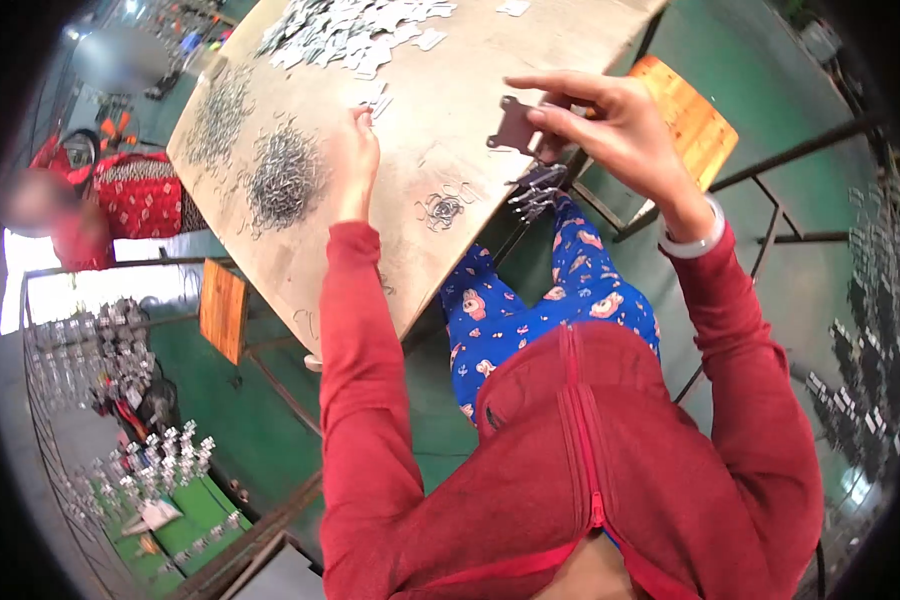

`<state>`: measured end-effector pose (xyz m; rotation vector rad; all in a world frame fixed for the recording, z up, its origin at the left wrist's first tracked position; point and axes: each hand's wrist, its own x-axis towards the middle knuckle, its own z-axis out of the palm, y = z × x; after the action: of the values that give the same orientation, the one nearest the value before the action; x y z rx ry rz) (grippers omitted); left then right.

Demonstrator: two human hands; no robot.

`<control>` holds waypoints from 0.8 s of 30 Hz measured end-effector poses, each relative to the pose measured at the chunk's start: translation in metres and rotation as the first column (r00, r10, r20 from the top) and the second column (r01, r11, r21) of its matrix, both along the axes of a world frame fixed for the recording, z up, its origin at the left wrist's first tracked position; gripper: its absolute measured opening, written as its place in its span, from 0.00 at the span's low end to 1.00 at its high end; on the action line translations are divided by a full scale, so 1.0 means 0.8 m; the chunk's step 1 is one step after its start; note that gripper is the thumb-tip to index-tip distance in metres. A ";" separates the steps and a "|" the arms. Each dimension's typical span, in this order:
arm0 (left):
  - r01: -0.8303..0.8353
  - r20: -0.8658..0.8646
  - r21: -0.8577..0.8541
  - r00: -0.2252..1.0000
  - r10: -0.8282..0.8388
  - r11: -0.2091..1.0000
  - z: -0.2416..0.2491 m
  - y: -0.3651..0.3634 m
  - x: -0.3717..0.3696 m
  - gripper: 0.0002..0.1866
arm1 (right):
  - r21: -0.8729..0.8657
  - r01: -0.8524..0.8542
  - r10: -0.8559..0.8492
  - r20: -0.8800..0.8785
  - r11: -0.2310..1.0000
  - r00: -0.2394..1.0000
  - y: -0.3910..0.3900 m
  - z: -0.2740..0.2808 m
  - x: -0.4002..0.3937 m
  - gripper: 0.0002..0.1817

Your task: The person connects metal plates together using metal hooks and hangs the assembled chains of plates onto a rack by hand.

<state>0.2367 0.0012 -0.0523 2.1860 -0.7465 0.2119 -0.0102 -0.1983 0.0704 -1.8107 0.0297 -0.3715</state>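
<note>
My right hand [610,130] pinches a small dark flat plate [513,125] with notched corners, above the table's right edge. My left hand [358,150] is over the tabletop, near a few pale flat pieces [378,98]; its fingers are partly hidden and whether it holds anything is unclear. To its left lies a pile of small metal hooks [282,178]. Between my hands and nearer to me is a small cluster of wire rings or hooks [443,209]. Several dark metal parts [538,188] sit by the table edge, below my right hand.
Pale flat pieces [345,30] are heaped at the table's [410,270] far side, and more hooks [220,118] lie on the left. Wooden stools [224,310] stand left and right. A person in red [135,200] is at the left. Racks of metal parts [160,455] stand beyond.
</note>
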 end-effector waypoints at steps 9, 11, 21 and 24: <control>0.167 -0.395 -0.755 0.656 -0.644 0.633 0.139 -0.054 -0.204 0.10 | -0.029 0.044 -0.041 0.097 0.999 0.994 0.002 -0.019 -0.011 0.16; 0.157 -0.416 -0.763 0.623 -0.662 0.627 0.141 -0.057 -0.207 0.10 | 0.049 0.040 -0.044 0.083 0.998 0.996 0.005 -0.023 -0.013 0.15; 0.120 -0.427 -0.745 0.670 -0.607 0.656 0.138 -0.064 -0.213 0.08 | 0.069 0.076 -0.083 0.116 0.995 0.990 0.012 -0.019 -0.032 0.14; 0.155 -0.284 -0.740 0.810 -0.513 0.655 0.143 -0.071 -0.231 0.06 | -0.186 0.185 -0.134 0.256 0.965 0.957 0.014 -0.004 -0.041 0.15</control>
<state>0.0520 -0.0555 0.0620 1.2510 -0.6439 -0.2245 -0.0434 -0.1867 0.0669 -1.9636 -0.0342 -0.7327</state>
